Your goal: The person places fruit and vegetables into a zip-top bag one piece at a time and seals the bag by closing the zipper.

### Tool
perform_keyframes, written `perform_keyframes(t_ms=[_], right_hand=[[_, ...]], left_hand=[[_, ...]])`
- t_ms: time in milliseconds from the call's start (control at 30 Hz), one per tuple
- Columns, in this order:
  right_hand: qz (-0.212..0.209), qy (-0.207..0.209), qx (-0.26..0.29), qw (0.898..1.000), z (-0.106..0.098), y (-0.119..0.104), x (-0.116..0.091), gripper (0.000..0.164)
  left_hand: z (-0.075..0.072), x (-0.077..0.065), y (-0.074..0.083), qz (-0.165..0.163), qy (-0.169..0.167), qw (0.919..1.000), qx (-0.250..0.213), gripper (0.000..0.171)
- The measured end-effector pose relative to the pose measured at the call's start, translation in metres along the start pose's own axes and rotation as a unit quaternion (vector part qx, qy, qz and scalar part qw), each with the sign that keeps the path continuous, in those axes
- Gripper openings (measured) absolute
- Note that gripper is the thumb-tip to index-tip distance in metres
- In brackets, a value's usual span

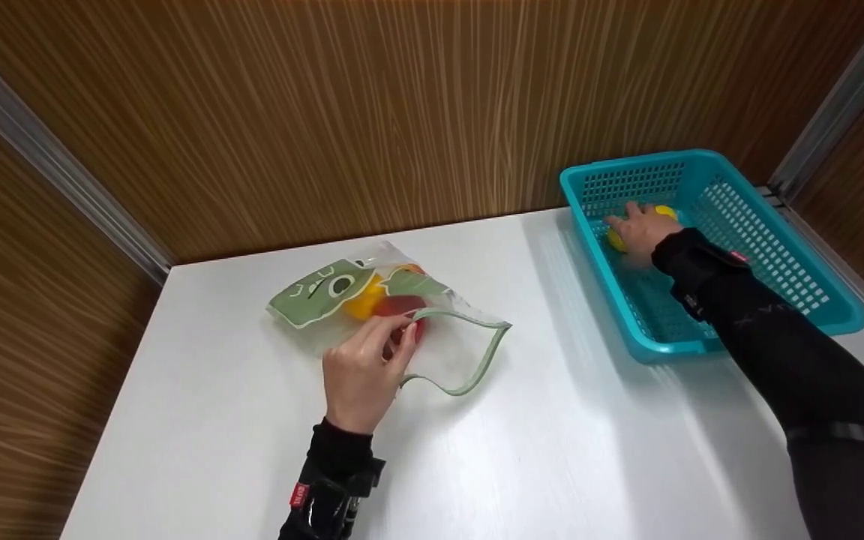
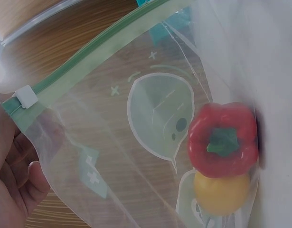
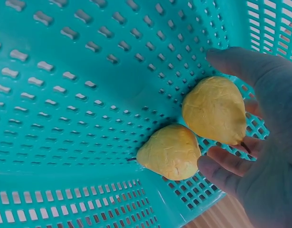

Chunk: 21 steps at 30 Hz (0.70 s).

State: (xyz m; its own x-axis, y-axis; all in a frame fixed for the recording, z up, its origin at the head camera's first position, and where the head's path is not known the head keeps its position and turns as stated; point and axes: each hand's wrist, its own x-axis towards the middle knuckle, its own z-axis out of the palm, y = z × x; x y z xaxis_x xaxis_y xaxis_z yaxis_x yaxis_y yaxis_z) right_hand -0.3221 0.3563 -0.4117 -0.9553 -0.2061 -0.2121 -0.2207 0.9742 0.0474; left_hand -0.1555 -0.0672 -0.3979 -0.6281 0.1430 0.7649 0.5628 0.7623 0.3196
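Observation:
My left hand pinches the rim of a clear zip bag with green printing, whose mouth gapes toward the right. In the left wrist view the fingers hold the bag's corner by the white slider. Inside the bag lie a red bell pepper and a round yellow-orange fruit. My right hand is down in the turquoise basket. Its thumb and fingers are spread around one yellow pear, not closed on it. A second pear lies beside the first, near the fingertips.
A white table carries the bag and the basket, with the basket at the right. Wood-grain panels rise behind and at both sides. The basket's perforated walls surround the right hand.

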Motion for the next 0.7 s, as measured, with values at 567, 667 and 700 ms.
perform_keyframes(t_ms=[567,667,700], right_hand=[[-0.012,-0.030,-0.015,0.999,0.0051,-0.0031,-0.0004,0.062],[-0.013,-0.035,-0.018,0.999,0.0045,-0.0042,0.0000,0.058],[-0.013,-0.037,-0.019,0.999,0.0044,-0.0046,0.0001,0.057]], left_hand=[[-0.0015,0.0008,0.0023,0.001,0.003,1.0000,0.007,0.007],[-0.0019,0.0011,0.0027,0.000,0.001,1.0000,0.010,0.007],[-0.0020,0.0013,0.0028,0.000,0.001,0.9999,0.011,0.007]])
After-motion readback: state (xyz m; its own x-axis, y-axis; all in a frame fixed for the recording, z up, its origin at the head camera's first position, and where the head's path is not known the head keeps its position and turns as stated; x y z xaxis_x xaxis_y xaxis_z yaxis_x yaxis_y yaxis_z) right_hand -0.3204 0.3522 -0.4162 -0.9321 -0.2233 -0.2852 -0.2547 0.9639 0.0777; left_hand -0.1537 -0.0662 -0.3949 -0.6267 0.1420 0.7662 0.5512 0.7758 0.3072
